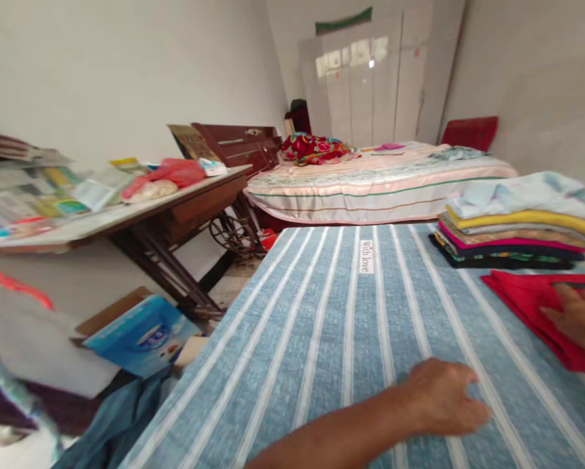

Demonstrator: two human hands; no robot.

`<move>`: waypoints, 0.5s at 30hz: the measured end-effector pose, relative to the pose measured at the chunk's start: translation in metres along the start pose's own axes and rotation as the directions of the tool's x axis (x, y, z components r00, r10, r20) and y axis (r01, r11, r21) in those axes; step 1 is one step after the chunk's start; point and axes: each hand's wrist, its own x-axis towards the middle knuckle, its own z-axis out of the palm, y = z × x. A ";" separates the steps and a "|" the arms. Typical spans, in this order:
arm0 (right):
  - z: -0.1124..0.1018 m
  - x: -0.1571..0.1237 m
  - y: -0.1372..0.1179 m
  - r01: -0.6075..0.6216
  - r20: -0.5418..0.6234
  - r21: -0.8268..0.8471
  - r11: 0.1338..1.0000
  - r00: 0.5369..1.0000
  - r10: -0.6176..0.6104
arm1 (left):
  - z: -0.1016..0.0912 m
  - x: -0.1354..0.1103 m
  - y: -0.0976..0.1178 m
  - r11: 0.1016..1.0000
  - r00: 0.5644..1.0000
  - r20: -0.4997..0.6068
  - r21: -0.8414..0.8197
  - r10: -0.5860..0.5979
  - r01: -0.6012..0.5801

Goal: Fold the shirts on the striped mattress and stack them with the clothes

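Note:
A folded red garment [527, 299] lies at the right edge of the view on a blue-and-white striped cloth [322, 326]. My right hand [578, 316] rests on top of the garment with its fingers stretched out; part of the hand is cut off by the frame. Over the striped cloth, left of the garment, my left hand [442, 397] holds nothing, with a gap between its thumb and fingers. Just behind the red garment stands a stack of folded clothes [517, 234], with a pale blue piece [527, 195] on top.
A bed [385, 189] with a red floral bundle [314, 148] stands beyond the striped surface. To the left is a sewing-machine table [185, 202] with books and a red plastic bag [178, 172]. A blue package [148, 335] sits below it.

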 end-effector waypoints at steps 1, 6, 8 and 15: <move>0.004 -0.004 -0.017 0.037 0.016 -0.039 0.999 0.999 -0.037 | -0.007 -0.019 -0.005 1.000 1.000 -0.010 0.023 -0.009 0.009; 0.017 -0.067 -0.145 0.432 0.159 0.111 0.895 0.881 -0.445 | -0.038 -0.109 -0.026 0.991 0.988 -0.098 0.047 -0.120 0.125; 0.019 -0.103 -0.196 0.526 0.202 0.224 0.820 0.799 -0.567 | -0.050 -0.145 -0.034 0.984 0.971 -0.162 0.010 -0.175 0.179; 0.008 -0.195 -0.310 0.668 0.223 0.304 0.679 0.643 -0.733 | -0.091 -0.267 -0.070 0.884 0.743 -0.480 -0.281 -0.466 0.373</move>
